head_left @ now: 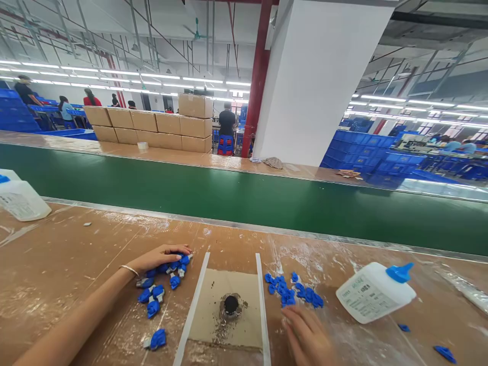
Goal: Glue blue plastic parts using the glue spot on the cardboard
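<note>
L hand point(162, 256) fingers loosely spread, palm down on the L pile of blue-and-grey pcs point(152, 294); can't tell if gripping any. R hand point(307, 333) blurred, fingers part-curled at near edge of R blue pile point(290, 292); grip unclear. Btwn piles: cardboard sq point(206, 325) w/ black knob point(231, 304), near-ctr of tabletop point(95, 345). White bottle point(375, 295), blue cap, tilted, R of R pile.

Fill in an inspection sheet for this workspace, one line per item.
Surface: brown tabletop, scuffed, with whitish smears.
Job's things: blue pieces with grey parts left; blue pieces right; dark round piece on a stained board between white strips.
Clutter: white bottle at right; stray blue scraps beyond it.
Hands: left hand over its pile; right hand blurred beside its cluster.
Cables: nothing seen on the tabletop.
Surroundings: green strip, cartons, pillar, distant people.
</note>
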Available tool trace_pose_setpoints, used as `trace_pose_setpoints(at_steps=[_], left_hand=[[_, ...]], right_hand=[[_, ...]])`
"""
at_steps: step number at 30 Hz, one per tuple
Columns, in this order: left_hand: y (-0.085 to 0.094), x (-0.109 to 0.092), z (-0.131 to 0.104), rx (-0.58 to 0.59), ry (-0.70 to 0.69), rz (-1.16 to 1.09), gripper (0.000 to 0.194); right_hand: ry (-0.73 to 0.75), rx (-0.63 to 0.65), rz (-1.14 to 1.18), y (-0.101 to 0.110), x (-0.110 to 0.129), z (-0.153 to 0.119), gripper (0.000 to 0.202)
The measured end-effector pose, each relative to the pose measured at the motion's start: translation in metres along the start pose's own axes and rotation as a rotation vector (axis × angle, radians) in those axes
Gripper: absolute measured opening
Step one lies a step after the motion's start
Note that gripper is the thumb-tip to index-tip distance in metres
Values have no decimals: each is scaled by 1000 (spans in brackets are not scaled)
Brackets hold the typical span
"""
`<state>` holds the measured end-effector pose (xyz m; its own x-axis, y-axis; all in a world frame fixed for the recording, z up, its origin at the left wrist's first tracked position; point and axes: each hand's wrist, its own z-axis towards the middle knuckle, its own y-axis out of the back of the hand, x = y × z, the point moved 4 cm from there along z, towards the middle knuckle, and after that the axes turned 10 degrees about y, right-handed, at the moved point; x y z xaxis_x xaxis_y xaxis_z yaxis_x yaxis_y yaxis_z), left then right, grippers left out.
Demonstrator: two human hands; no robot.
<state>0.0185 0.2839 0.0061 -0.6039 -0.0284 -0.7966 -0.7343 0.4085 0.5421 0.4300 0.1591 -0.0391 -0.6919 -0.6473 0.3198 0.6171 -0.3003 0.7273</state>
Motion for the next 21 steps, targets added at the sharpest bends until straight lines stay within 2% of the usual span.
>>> trace_pose_setpoints(at_steps=[4,9,12,15,18,21], left_hand=[[-24,-14,-23,50,-26,16,36],[-51,-23,-34,44,-56,40,34],[-58,-28,-36,7,-65,53,32],[-56,-28,-43,-132,-32,63,34],[-55,-22,-64,-333,29,95,34],[-70,-11,-95,-497,90,146,34]], right_hand=[[-21,23,-82,-17,-27,0,27],[-28,35,-91,-28,-31,-4,31],[-47,36,-86,-29,-37,-2,35],[-73,41,-80,-27,-44,2,41],[-95,55,-52,-23,-44,3,45],[-158,38,-35,-19,-39,-2,47]])
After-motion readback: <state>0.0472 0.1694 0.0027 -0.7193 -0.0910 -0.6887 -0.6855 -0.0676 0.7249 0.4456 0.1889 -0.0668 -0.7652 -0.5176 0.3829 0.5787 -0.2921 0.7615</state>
